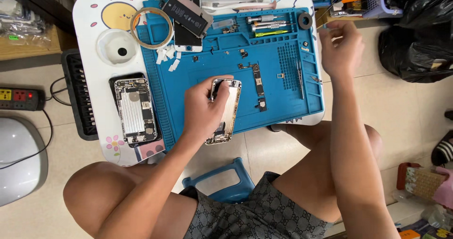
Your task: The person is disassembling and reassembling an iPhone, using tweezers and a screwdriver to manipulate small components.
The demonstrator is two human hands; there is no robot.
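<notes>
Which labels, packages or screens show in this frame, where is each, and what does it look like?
Black rectangular battery with white label print: top of blue mat.
White phone screen panel: under the battery, glass face dark.
Clear plastic bags: far left shelf, contents unclear.

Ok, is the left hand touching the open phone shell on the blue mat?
Touching. The head view shows the left hand lying over the phone shell, fingers wrapped on its upper edge, above the blue mat.

You've a blue mat [278,85], white table [96,55] with yellow sun [119,14], 1 silver phone shell [227,110], black battery [188,15], grey patterned shorts [259,215].
</notes>
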